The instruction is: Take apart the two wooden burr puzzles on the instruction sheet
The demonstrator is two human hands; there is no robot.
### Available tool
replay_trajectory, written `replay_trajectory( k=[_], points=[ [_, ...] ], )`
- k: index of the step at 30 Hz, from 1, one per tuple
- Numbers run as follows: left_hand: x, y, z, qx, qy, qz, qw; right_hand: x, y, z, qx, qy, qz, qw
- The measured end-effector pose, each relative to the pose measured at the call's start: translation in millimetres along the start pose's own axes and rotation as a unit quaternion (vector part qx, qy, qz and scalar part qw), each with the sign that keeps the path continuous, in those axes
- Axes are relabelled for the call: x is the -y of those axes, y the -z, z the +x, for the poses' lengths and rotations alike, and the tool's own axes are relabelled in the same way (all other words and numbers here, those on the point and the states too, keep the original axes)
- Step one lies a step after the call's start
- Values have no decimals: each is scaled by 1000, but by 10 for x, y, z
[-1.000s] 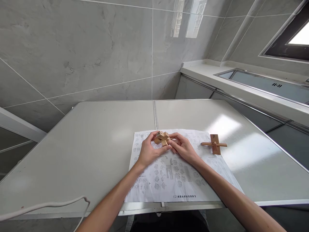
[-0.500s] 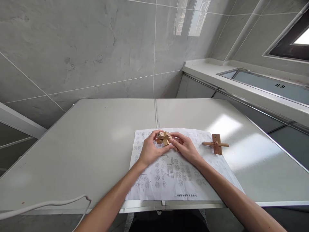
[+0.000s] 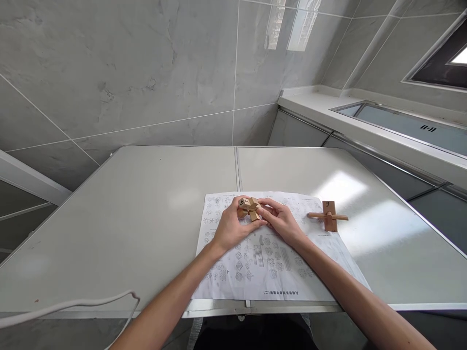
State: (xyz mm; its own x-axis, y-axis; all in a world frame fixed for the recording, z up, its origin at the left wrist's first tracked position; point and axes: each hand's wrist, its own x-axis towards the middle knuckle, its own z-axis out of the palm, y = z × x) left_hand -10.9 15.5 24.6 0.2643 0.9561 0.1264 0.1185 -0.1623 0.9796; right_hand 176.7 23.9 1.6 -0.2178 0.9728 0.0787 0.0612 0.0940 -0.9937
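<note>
Between both hands is a light wooden interlocking puzzle (image 3: 251, 206) with crossed blocks and dark markings on one face. My left hand (image 3: 233, 224) is closed around its left side, thumb along the near edge. From the right, my right hand (image 3: 279, 218) grips the same puzzle with thumb and fingers, and its far fingers are partly hidden. Under the hands lies a white printed sheet (image 3: 255, 284) with small diagrams, turned upside down to me. A darker wooden cross-shaped puzzle (image 3: 330, 216) with a mark on its upright plate sits on the sheet's right edge.
The sheet rests near the front edge of a pale folding table (image 3: 120, 218) with a centre seam. A white cable (image 3: 73, 304) crosses the front left corner. Grey tiled wall (image 3: 146, 73) stands behind, and a white counter (image 3: 314, 102) runs along the right.
The puzzle in my hands has tilted slightly, and both hands still hold it. The whole view has shifted a little. The cross-shaped puzzle stays in place on the table.
</note>
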Motion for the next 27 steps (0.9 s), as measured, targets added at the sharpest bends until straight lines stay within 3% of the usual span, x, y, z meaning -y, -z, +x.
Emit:
replay_trajectory(
  k=[3,9,14,19,27],
  points=[
    [-4,5,7,1,-6,7,1000,32,-10,-4,-3,-2,2,1000],
    [43,27,33,-13,2,123,992,64,-20,-8,-18,-30,47,998],
    [128,54,63,-67,-17,214,974,50,-9,4,-34,-29,72,996],
    [235,188,124,-132,-45,277,951,58,-11,14,-40,-28,66,997],
    [358,353,209,-141,-74,347,924,104,-13,2,-44,-45,53,997]
  ],
)
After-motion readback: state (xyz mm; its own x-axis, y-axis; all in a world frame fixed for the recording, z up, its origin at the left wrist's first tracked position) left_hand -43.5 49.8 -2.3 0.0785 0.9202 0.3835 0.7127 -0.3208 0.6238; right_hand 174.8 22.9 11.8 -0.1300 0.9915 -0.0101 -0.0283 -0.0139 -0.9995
